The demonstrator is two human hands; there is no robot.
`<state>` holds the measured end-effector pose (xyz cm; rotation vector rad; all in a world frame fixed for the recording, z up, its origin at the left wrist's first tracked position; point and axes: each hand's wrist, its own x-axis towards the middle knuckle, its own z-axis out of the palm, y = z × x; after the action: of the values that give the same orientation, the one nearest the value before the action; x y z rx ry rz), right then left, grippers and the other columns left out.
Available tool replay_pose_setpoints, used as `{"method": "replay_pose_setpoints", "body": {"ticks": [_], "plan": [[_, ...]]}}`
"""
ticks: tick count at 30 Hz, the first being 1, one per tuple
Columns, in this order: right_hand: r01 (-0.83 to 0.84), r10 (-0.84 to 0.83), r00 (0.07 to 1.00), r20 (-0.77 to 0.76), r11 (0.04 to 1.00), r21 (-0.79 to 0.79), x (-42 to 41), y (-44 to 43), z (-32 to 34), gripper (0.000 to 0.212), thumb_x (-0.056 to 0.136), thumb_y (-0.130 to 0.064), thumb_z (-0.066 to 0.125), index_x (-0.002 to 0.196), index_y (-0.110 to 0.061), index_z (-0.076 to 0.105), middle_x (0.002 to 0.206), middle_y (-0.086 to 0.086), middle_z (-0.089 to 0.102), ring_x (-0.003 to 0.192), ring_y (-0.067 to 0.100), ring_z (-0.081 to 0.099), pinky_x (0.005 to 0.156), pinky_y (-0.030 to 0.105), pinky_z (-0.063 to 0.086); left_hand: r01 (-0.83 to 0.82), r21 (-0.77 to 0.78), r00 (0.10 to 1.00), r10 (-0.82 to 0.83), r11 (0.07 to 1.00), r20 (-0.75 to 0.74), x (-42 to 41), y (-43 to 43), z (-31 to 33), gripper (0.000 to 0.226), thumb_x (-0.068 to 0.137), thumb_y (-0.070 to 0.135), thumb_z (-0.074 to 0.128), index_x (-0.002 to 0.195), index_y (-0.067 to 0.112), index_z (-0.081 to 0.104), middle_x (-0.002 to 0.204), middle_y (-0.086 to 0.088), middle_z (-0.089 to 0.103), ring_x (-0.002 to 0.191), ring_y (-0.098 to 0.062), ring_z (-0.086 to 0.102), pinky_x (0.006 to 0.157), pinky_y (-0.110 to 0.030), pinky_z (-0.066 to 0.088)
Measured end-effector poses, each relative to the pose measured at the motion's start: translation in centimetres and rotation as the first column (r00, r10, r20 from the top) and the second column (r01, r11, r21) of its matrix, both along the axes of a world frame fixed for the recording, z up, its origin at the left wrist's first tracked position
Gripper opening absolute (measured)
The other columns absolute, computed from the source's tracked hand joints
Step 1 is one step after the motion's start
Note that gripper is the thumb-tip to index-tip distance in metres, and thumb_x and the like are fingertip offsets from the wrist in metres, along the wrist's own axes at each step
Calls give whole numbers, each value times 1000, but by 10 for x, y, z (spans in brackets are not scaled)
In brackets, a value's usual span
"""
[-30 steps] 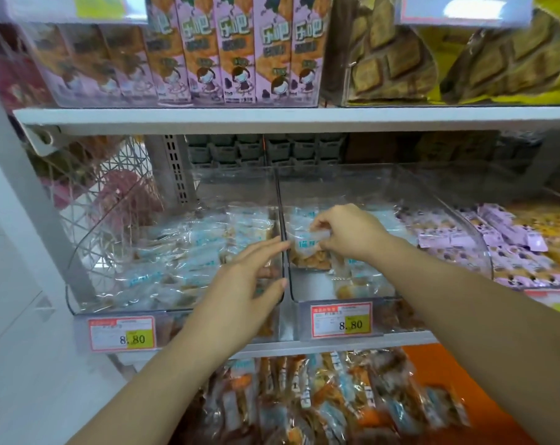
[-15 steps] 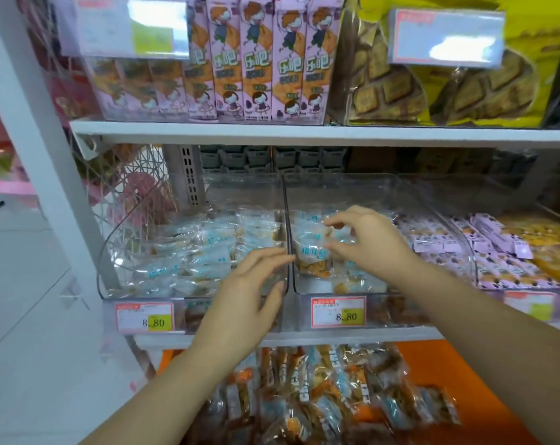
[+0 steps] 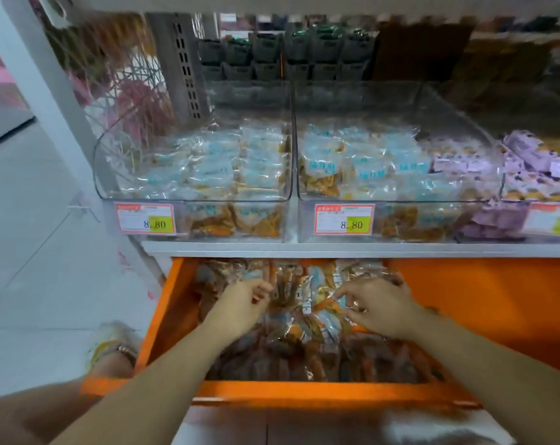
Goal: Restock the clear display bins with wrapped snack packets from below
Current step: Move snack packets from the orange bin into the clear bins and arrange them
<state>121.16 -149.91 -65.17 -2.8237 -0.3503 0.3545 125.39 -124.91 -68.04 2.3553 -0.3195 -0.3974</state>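
Wrapped snack packets (image 3: 304, 319), crinkly clear film over brown and orange pieces, lie heaped in the orange drawer (image 3: 304, 391) under the white shelf (image 3: 304, 248). Our left hand (image 3: 240, 308) and right hand (image 3: 379, 308) both curl their fingers into the heap, gripping packets. Above, we see rigid clear bins (image 3: 192, 198) holding flat blue-printed packs.

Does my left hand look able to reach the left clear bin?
Probably yes: the left hand is among the snack packets in the orange drawer, and the left clear bin above is open-topped, with nothing blocking.
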Motion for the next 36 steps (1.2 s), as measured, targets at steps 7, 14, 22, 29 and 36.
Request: {"method": "replay_pose_setpoints", "body": {"ticks": [7, 14, 22, 29, 36], "plan": [[188, -149, 915, -375, 980, 71, 28, -2, -74, 35, 88, -25, 62, 121, -33, 53, 126, 8, 58, 88, 14, 57, 73, 20, 43, 185, 186, 952, -128, 965, -279, 32, -21, -64, 44, 90, 15, 61, 132, 13, 49, 122, -9, 60, 114, -25, 57, 83, -16, 37], [265, -166, 852, -497, 955, 135, 11, 1, -108, 89, 82, -37, 71, 150, -27, 14, 142, 1, 45, 112, 13, 53, 83, 14, 41, 240, 189, 887, -136, 952, -442, 25, -27, -102, 91, 74, 36, 77, 148, 28, 24, 145, -6, 42, 131, -27, 42, 103, -32, 41], [170, -134, 784, -606, 985, 2, 21, 7, -134, 126, 69, -41, 82, 148, -33, -17, 152, 2, -35, 146, 34, -1, 111, 42, 28, 184, 58, 843, -127, 981, -523, 27, -14, -137, 114, 59, 50, 85, 150, 30, 19, 143, 1, 46, 128, -19, 47, 106, -40, 42], [448, -185, 702, -688, 865, 224, 35, -10, -154, 105, 69, -46, 79, 148, -42, 9, 158, 1, 12, 141, 27, 25, 108, 39, 35, 65, -54, 786, -85, 996, -613, 27, -13, -143, 109, 67, 32, 85, 151, 29, 15, 145, 5, 38, 130, -17, 43, 107, -37, 41], [802, -180, 412, -893, 538, 261, 43, -25, -148, 58, 91, -32, 61, 143, -35, 36, 147, -4, 37, 130, 20, 40, 98, 36, 42, 150, -100, 818, -181, 984, -546, 20, -21, -146, 111, 68, 28, 85, 151, 36, 13, 151, 7, 31, 134, -13, 37, 107, -25, 36]]}}
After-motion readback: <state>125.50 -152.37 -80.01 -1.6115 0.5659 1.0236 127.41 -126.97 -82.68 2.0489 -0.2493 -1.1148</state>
